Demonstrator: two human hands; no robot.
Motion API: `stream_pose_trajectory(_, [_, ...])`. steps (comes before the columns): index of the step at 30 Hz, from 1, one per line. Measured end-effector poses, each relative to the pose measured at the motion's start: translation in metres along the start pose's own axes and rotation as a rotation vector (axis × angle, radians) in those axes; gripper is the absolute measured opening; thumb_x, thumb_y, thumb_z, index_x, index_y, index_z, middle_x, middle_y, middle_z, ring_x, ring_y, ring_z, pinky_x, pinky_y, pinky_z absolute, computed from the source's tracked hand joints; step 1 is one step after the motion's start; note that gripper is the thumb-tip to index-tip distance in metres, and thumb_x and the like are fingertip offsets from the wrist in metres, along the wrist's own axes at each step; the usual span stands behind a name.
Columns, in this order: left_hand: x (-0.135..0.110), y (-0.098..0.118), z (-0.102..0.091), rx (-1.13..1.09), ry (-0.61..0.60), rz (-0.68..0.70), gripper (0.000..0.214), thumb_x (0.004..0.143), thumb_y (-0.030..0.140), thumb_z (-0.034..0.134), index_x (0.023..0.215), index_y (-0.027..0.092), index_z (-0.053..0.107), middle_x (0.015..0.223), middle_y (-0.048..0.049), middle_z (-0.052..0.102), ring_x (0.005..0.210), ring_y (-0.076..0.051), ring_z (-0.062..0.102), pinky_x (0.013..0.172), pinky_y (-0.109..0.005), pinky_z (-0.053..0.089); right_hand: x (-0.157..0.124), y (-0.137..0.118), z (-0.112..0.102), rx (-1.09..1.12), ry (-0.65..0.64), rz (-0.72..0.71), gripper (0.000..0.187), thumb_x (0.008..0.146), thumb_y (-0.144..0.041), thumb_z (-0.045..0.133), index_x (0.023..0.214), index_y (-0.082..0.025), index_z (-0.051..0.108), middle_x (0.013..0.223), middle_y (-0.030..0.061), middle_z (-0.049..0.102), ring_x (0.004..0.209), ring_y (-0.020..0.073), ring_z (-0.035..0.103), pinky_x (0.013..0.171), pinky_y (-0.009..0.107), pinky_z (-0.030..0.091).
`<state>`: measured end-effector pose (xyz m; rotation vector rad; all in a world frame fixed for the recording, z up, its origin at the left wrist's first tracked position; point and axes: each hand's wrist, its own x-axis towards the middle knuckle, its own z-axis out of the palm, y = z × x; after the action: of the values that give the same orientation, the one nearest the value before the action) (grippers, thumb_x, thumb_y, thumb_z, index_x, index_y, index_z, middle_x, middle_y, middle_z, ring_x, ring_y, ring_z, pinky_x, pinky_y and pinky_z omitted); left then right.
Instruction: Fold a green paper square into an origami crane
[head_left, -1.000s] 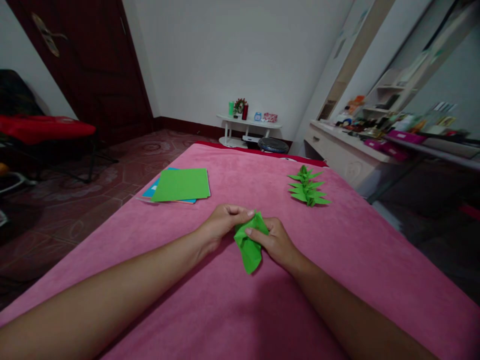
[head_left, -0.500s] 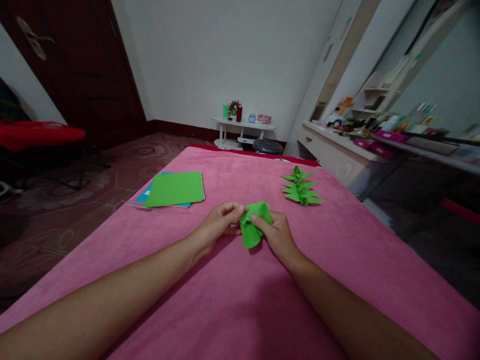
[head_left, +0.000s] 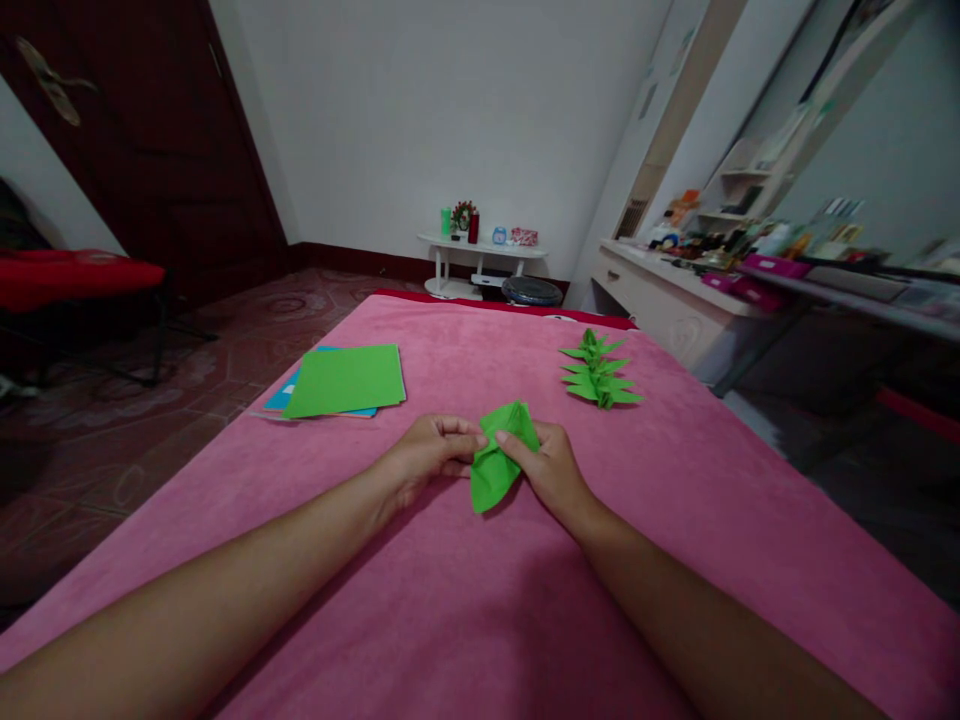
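The pink cloth (head_left: 480, 340) spread beneath everything, with the stack of sheets (head_left: 345, 380) on its left, farther off than the hands, and the folded green pieces (head_left: 600, 385) far right. The right hand (head_left: 553, 470) gripped the creased green paper (head_left: 493, 480), thumb across its face; the left hand (head_left: 435, 447) pinched its left edge. The paper sat between them, one tip pointing near. Good handling probably meant the right thumb steadying the layers while the left fingers worked gently, sparing the creases.

Your folded paper (head_left: 493, 478) is bright green, your cloth (head_left: 420, 590) pink, your sheets (head_left: 346, 380) green over blue, the floor (head_left: 262, 318) reddish and patterned.
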<state>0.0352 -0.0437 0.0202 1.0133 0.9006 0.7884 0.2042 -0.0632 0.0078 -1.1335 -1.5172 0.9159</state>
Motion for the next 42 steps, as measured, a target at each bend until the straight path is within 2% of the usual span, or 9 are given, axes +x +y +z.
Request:
stream_pose_trajectory(9, [-0.002,0.001,0.001,0.010,0.011,0.006,0.035,0.053,0.025,0.082,0.076,0.013,0.058,0.062,-0.0001,0.064,0.053,-0.010,0.059,0.051,-0.020,0.048,0.001,-0.005,-0.001,0.114,-0.051,0.082,0.022,0.072,-0.036,0.064,0.069,-0.014,0.065,0.059,-0.0006,0.057,0.053,0.0119,0.049,0.052,0.023,0.042])
stream_pose_trajectory(14, [-0.002,0.001,0.000,0.009,-0.051,0.045,0.047,0.050,0.023,0.084,0.087,0.016,0.055,0.059,0.0036,0.060,0.051,-0.010,0.060,0.052,-0.021,0.049,0.000,-0.003,-0.002,0.147,-0.121,0.084,0.019,0.073,-0.034,0.063,0.070,-0.015,0.066,0.062,-0.0009,0.059,0.054,0.0119,0.051,0.053,0.023,0.042])
stream_pose_trajectory(19, [-0.002,0.001,0.000,0.072,-0.060,0.031,0.033,0.052,0.027,0.083,0.072,0.010,0.062,0.056,0.0001,0.061,0.047,-0.007,0.056,0.049,-0.018,0.047,0.000,-0.003,-0.002,0.125,-0.101,0.090,0.017,0.073,-0.031,0.064,0.070,-0.015,0.065,0.062,-0.0009,0.058,0.053,0.0114,0.049,0.052,0.023,0.040])
stream_pose_trajectory(24, [-0.005,0.003,0.002,0.097,-0.052,0.017,0.033,0.051,0.031,0.084,0.068,0.010,0.066,0.056,-0.0018,0.064,0.046,-0.008,0.057,0.050,-0.019,0.048,0.001,-0.004,-0.002,0.131,-0.069,0.104,0.016,0.071,-0.031,0.066,0.070,-0.015,0.064,0.063,-0.0006,0.058,0.054,0.0116,0.049,0.052,0.023,0.041])
stream_pose_trajectory(29, [-0.007,0.005,0.002,0.206,-0.142,-0.036,0.031,0.055,0.035,0.081,0.066,0.009,0.068,0.058,-0.0058,0.066,0.048,-0.011,0.060,0.050,-0.020,0.050,0.000,-0.008,-0.002,0.127,-0.132,0.113,0.021,0.070,-0.035,0.067,0.066,-0.016,0.061,0.059,-0.0021,0.055,0.052,0.0111,0.048,0.049,0.022,0.039])
stream_pose_trajectory(31, [-0.006,0.004,0.003,0.177,-0.096,-0.001,0.032,0.054,0.035,0.081,0.067,0.009,0.068,0.058,-0.0057,0.066,0.048,-0.011,0.060,0.050,-0.021,0.050,0.001,-0.009,-0.002,0.153,-0.109,0.086,0.024,0.074,-0.040,0.064,0.072,-0.016,0.062,0.064,-0.0012,0.057,0.056,0.0120,0.051,0.052,0.022,0.041])
stream_pose_trajectory(36, [0.000,0.000,0.007,-0.038,0.209,0.260,0.034,0.057,0.034,0.080,0.076,0.010,0.066,0.069,-0.0047,0.069,0.056,-0.013,0.063,0.058,-0.025,0.054,0.005,-0.010,-0.001,0.314,0.119,0.096,0.036,0.079,-0.049,0.058,0.103,-0.021,0.054,0.093,0.0033,0.064,0.076,0.0160,0.061,0.065,0.025,0.048])
stream_pose_trajectory(38, [0.002,-0.002,0.008,-0.060,0.250,0.326,0.034,0.061,0.032,0.078,0.084,0.010,0.065,0.075,-0.0050,0.069,0.061,-0.014,0.064,0.061,-0.026,0.054,0.004,-0.010,0.001,0.325,0.117,0.134,0.037,0.076,-0.048,0.062,0.099,-0.021,0.052,0.089,0.0037,0.064,0.073,0.0163,0.062,0.063,0.026,0.048])
stream_pose_trajectory(42, [0.002,-0.004,0.009,-0.084,0.278,0.404,0.031,0.064,0.028,0.076,0.087,0.011,0.063,0.083,-0.0055,0.068,0.067,-0.013,0.063,0.062,-0.024,0.053,0.002,-0.010,0.007,0.258,0.034,0.138,0.032,0.074,-0.044,0.065,0.085,-0.018,0.051,0.064,-0.0007,0.060,0.053,0.0125,0.056,0.051,0.023,0.044])
